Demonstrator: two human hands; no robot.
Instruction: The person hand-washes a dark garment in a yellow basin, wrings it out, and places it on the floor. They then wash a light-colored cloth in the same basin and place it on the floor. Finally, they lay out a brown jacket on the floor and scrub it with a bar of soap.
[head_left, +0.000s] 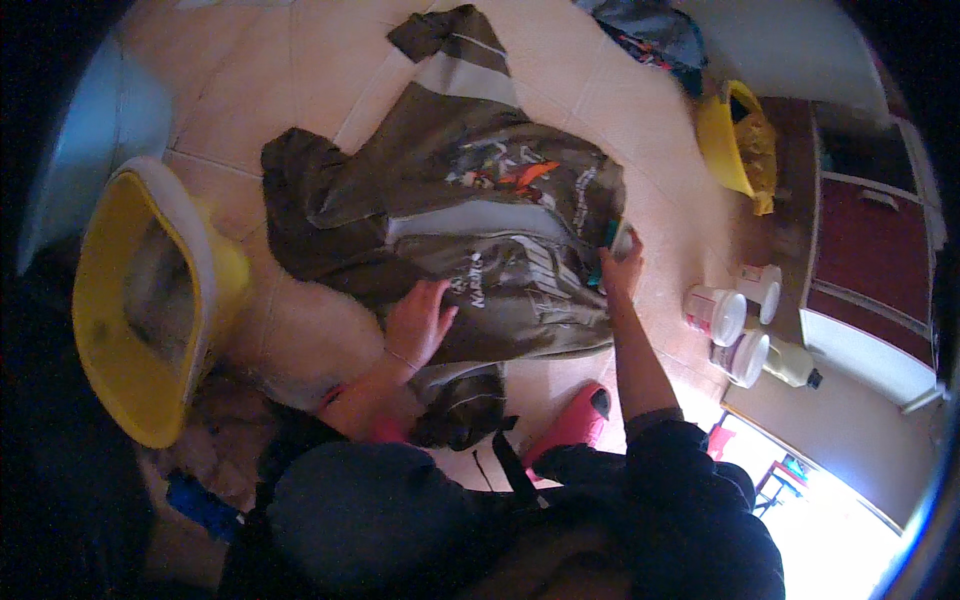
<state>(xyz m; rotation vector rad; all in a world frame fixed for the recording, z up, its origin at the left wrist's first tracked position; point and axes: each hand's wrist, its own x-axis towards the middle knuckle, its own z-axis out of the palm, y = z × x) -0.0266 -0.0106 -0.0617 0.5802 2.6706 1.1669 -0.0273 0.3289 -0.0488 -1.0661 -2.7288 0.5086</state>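
A dark brown long-sleeved jersey (480, 210) with pale bands and printed motifs lies spread over the tiled floor. My left hand (417, 321) rests on its lower left part, thumb apart from the fingers and nothing visible in its grasp. At the jersey's right edge, my right hand (624, 262) is closed around a small object with white and teal parts (613, 234). It looks like a scrubbing brush, though the fingers partly hide it. One part of the jersey (465, 401) lies bunched beside my left forearm.
A yellow tub (139, 300) stands at the left. To the right are a yellow basin (724, 142) with yellow cloth, several white lidded buckets (716, 315), a bottle (789, 363) and a dark red cabinet (866, 240). Dark fabric (649, 34) lies at the top; a pink shoe (574, 424) is below.
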